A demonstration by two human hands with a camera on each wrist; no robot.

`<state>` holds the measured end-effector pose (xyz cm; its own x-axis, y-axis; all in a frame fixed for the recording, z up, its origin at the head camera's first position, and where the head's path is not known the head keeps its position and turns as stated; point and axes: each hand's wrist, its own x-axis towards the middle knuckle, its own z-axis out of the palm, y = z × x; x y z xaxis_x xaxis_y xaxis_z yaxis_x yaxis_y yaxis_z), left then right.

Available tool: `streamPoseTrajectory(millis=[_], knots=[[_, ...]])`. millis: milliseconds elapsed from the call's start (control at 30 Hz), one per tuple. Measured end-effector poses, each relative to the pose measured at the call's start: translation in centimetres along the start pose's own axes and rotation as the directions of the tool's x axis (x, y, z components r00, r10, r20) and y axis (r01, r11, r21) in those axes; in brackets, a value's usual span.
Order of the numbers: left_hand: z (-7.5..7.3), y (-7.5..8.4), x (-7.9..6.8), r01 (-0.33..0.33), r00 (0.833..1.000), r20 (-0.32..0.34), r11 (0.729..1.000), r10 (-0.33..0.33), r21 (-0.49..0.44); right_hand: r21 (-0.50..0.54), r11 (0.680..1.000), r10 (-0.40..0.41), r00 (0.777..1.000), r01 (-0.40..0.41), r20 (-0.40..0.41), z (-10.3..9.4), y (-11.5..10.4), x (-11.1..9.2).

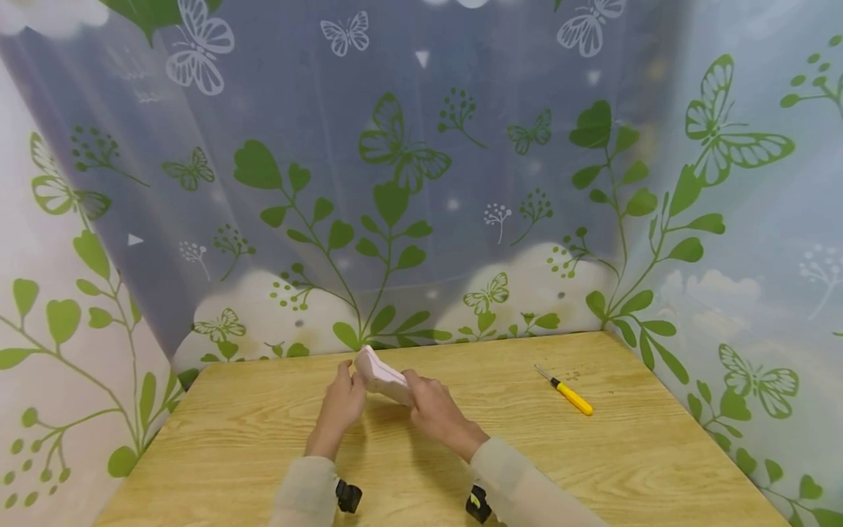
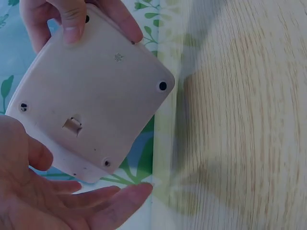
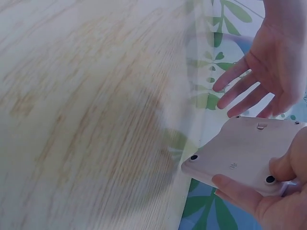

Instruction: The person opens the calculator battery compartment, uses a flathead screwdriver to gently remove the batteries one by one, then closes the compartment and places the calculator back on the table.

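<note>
A pale pink plastic device, shaped like a desk calculator, is held tilted above the table with its underside showing in both wrist views. Rubber feet, screw holes and a small notch mark that underside; its front face is hidden. My right hand grips one end, the thumb pressing the back near a corner foot and the fingers beneath. Beside the opposite end is my left hand, its fingers spread and fairly straight. Whether the left hand touches the device I cannot tell.
A screwdriver with a yellow handle lies on the wooden table to the right. Several tiny dark pieces, perhaps screws, are next to it. Patterned curtains close in the table's back and sides.
</note>
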<state>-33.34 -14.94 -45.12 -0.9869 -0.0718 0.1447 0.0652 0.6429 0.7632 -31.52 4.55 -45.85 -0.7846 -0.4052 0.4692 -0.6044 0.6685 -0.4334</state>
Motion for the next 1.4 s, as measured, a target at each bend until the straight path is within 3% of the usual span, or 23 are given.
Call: streamPoseTrajectory(millis=[333, 667, 800, 1100, 1400], knots=[[0.8, 0.5, 0.1, -0.062, 0.998, 0.021, 0.997, 0.064, -0.054, 0.003, 1.000, 0.017, 1.000, -0.017, -0.013, -0.1, 0.4, -0.1], [0.8, 0.0, 0.2, -0.057, 0.997, 0.052, 0.987, 0.065, -0.149, 0.053, 0.998, 0.021, 0.999, -0.020, -0.024, -0.3, 0.5, -0.1], [0.8, -0.2, 0.2, -0.076, 0.994, 0.056, 0.976, 0.090, -0.203, 0.118, 0.991, 0.061, 0.998, -0.060, -0.008, -0.4, 0.7, -0.1], [1.2, 0.1, 0.3, -0.077, 0.996, 0.018, 0.977, 0.082, -0.198, 0.251, 0.956, 0.151, 0.988, -0.155, 0.035, -0.5, 0.6, 0.0], [1.3, 0.2, 0.1, -0.063, 0.998, -0.002, 0.966, 0.064, -0.252, 0.249, 0.949, 0.181, 0.981, -0.193, 0.069, -0.5, 0.7, 0.0]])
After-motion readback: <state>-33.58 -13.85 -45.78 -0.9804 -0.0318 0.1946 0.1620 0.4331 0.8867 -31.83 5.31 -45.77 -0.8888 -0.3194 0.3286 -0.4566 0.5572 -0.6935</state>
